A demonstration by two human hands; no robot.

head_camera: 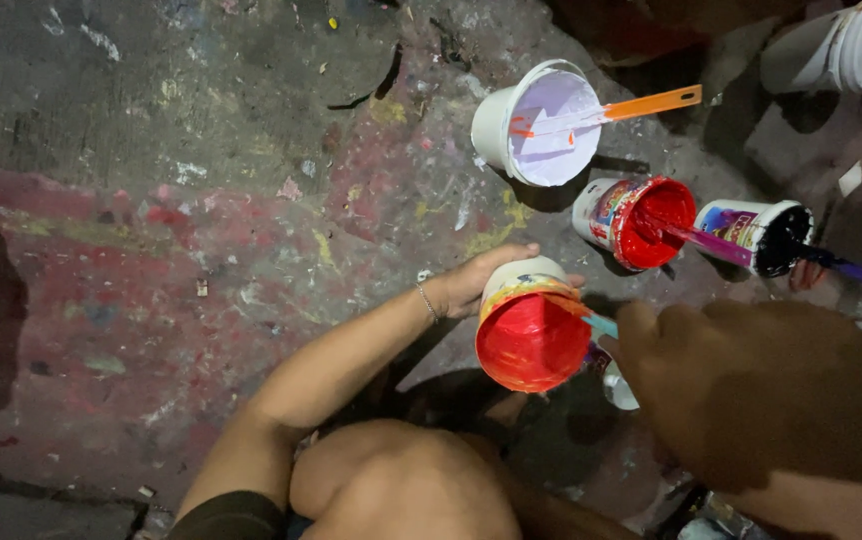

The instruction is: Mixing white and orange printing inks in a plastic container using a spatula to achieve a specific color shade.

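Observation:
My left hand (471,283) wraps around the back of a white cup of red paint (531,335) and holds it tilted toward me. My right hand (741,390) is close to the camera at the cup's right rim, fingers closed on a light blue stick (601,325) that reaches into the red paint. A bracelet sits on my left wrist. My knee shows below the cup.
On the paint-stained concrete floor (201,200) stand a white cup of lilac paint (541,125) with an orange-handled tool, a can of red paint (636,220) with a purple stick, a can of black paint (766,235), and a white tub (841,45) at top right.

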